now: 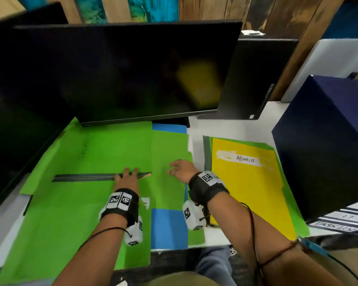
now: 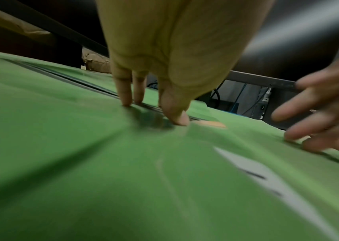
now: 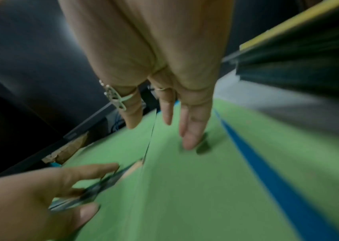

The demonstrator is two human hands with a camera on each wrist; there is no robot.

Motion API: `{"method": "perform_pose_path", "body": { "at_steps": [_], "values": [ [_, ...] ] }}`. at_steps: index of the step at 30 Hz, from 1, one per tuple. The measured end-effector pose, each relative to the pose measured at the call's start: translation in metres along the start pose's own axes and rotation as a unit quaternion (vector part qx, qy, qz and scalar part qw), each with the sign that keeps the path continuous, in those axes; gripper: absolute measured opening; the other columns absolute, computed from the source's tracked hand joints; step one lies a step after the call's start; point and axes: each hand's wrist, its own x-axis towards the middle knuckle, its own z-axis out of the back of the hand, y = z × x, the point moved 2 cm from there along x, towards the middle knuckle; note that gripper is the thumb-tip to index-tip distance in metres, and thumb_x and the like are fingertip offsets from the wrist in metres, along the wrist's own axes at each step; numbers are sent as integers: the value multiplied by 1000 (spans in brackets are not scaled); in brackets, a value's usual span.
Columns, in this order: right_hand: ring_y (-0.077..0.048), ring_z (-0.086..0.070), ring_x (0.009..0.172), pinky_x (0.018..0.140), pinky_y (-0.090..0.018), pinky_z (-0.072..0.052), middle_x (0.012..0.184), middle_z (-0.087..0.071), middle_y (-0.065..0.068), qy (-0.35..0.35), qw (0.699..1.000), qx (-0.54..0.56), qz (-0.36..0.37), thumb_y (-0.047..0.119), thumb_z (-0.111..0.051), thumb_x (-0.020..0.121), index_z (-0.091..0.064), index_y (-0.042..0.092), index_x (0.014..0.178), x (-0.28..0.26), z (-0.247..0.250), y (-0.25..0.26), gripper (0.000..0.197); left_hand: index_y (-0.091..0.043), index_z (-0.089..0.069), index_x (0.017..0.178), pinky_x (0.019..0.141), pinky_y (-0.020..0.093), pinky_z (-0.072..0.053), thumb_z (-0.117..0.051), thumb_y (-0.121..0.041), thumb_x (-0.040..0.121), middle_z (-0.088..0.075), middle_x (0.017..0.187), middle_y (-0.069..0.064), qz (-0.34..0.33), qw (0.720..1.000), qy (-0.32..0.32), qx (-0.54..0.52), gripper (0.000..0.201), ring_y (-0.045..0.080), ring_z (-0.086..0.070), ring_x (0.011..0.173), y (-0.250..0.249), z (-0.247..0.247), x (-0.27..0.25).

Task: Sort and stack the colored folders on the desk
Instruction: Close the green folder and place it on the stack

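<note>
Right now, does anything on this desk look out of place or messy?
Yes. The green folders lie spread and overlapping, one running under the monitor, with a blue folder showing beneath. Only the yellow folder looks squared.

Left hand [image 1: 126, 178] reaches forward, palm down, fingers [image 2: 126, 93] straight, tips pressing down; right hand [image 1: 181, 168] beside it, fingers [image 3: 191, 130] spread, relaxed, ringed
</note>
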Motion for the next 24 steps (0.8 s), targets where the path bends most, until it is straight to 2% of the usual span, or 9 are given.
{"method": "perform_pose_path", "body": {
  "at_steps": [2,6,8,10,15,17,19,21,24],
  "values": [
    [-28,-45,130,107,-32,-39,146,-41,-12,31,998,-8,-46,31,-59,91,-41,5,139,9,-23,2,58,-26,-19,148,113,47,-30,-47,4,88,-12,157,3,-31,999,-7,-1,73,39,-15,141,3,-5,-6],
    [-32,-49,126,103,-40,-44,145,-41,-15,10,995,53,-89,29,-64,87,-37,4,140,23,-47,5,64,-23,-23,147,116,38,-23,-61,-18,87,-22,155,2,-82,997,-13,-4,72,34,-22,139,5,-9,-20],
    [-31,-47,128,105,-33,-41,145,-42,-15,8,995,17,-100,30,-60,89,-39,2,139,26,-53,5,61,-21,-23,147,116,37,-22,-62,-22,86,-22,155,0,-93,996,-12,-1,73,32,-21,140,4,-11,-27],
    [-29,-48,127,98,-29,-41,140,-48,-16,-14,995,-23,-101,31,-57,92,-43,-1,134,26,-52,4,55,-21,-22,148,115,37,-24,-62,-25,86,-21,155,-1,-105,994,-7,2,74,32,-21,139,1,-13,-30],
    [-31,-57,117,86,-31,-47,127,-58,-19,-12,989,47,-137,28,-61,89,-51,-5,124,25,-55,10,49,-21,-23,147,115,38,-25,-64,-26,84,-22,155,0,-115,993,-3,-11,75,32,-20,139,1,-11,-32],
    [-29,-58,108,93,-34,-48,118,-58,-19,3,982,123,-142,23,-61,89,-50,-8,123,23,-53,13,48,-22,-26,146,114,38,-26,-65,-26,83,-25,153,0,-120,993,-14,-19,74,30,-22,138,0,-11,-34],
    [-24,-52,100,101,-39,-45,107,-51,-16,15,977,164,-138,19,-55,93,-52,-2,119,20,-51,11,34,-22,-30,144,114,38,-27,-68,-27,80,-28,151,2,-116,992,-29,-37,74,28,-25,137,-2,-10,-36],
    [-29,-54,113,103,-39,-43,122,-54,-19,13,974,181,-136,19,-49,96,-49,-3,128,18,-50,8,39,-23,-33,142,114,38,-27,-72,-28,75,-29,148,4,-104,991,-48,-64,77,26,-25,136,-2,-7,-37],
    [-32,-39,134,106,-32,-33,146,-37,-20,-30,973,179,-142,23,-42,99,-35,-7,138,10,-47,14,49,-26,-31,141,113,43,-27,-78,-38,66,-26,149,4,-93,991,-76,-65,89,26,-23,137,-4,1,-37]
  ]
}}
